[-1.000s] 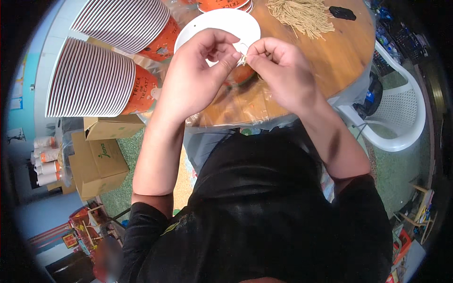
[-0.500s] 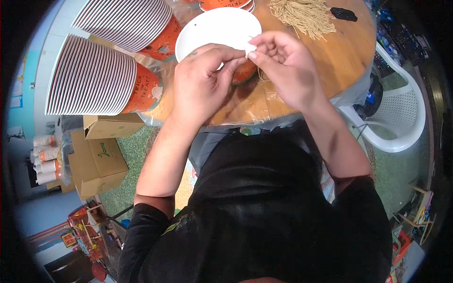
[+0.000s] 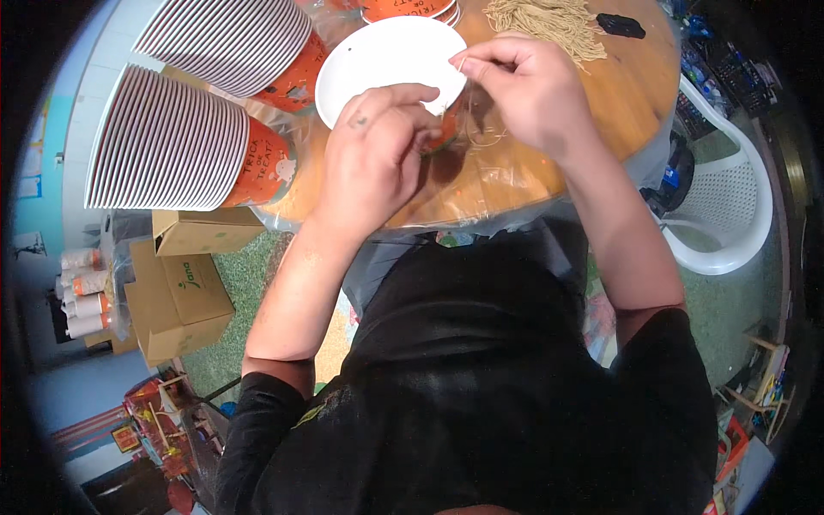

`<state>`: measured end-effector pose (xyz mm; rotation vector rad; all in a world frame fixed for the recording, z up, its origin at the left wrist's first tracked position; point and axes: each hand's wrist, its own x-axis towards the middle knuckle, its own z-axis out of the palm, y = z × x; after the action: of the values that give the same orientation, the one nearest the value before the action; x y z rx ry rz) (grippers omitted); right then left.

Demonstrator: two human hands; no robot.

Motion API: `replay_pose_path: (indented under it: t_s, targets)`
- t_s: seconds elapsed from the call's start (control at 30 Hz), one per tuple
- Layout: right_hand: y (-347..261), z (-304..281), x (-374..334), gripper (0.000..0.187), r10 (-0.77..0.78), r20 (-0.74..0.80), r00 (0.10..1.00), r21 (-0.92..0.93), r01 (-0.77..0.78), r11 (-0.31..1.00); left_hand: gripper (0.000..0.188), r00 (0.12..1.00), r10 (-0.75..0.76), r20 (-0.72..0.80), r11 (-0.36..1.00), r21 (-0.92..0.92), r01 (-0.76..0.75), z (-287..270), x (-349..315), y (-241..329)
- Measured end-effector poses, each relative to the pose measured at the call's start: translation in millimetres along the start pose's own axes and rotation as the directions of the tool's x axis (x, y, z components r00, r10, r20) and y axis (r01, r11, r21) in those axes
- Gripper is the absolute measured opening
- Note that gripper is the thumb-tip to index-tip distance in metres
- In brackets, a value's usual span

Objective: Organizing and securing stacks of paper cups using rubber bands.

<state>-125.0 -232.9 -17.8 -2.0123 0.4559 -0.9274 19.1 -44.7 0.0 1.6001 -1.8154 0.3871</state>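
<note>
A white-lined orange paper bucket (image 3: pixel 378 64) sits near the table's front, its white inside facing up and a small dark hole near its far left rim. My left hand (image 3: pixel 378 150) is over the near rim, fingers loosely curled and apart; I cannot tell whether they touch the bucket. At the right rim, my right hand (image 3: pixel 532 94) pinches the end of a thin beige string (image 3: pixel 462 66) between thumb and forefinger. More of the string (image 3: pixel 487 137) trails onto the table below.
Two tall stacks of nested orange buckets (image 3: pixel 172 142) lean at the left. Further back are a bundle of beige strings (image 3: pixel 545 26), a black item (image 3: pixel 621 25) and more buckets (image 3: pixel 412 10). Cardboard boxes (image 3: pixel 180 292) stand on the floor left; a white plastic chair (image 3: pixel 725 202) is at the right.
My hands have come apart. The left has let go of its pinch and loosened its fingers; the right has moved slightly up and right with the string end.
</note>
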Motion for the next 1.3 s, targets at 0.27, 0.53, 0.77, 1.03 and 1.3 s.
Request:
replay_pose_path:
  t_s: [0.27,0.53,0.77,1.03,1.3]
  targets:
    - [-12.9,2.5,7.0,0.018,-0.043,0.002,0.999,-0.022,0.043,0.999,0.016,0.989,0.058,0.137,0.998,0.002,-0.059,-9.9,7.9,-2.8]
    - [-13.6,-0.2,2.1,0.017,-0.201,0.079,0.976,-0.034,0.204,0.978,0.036,0.935,-0.331,0.13,0.865,-0.353,0.356,-9.0,32.6,5.7]
    - [-6.2,6.7,-10.3,0.022,-0.295,-0.088,0.951,0.061,0.301,0.952,0.022,0.836,-0.483,0.262,0.707,-0.447,0.548,2.2,43.5,0.3]
    - [31.5,29.5,-48.2,0.026,-0.528,-0.264,0.807,-0.064,0.531,0.845,0.015,0.79,-0.503,0.351,0.464,-0.662,0.589,1.5,44.8,-9.4]
    - [25.3,40.9,-38.9,0.025,-0.569,-0.265,0.778,-0.044,0.58,0.814,0.015,0.748,-0.511,0.424,0.425,-0.631,0.649,-3.8,45.7,-14.0]
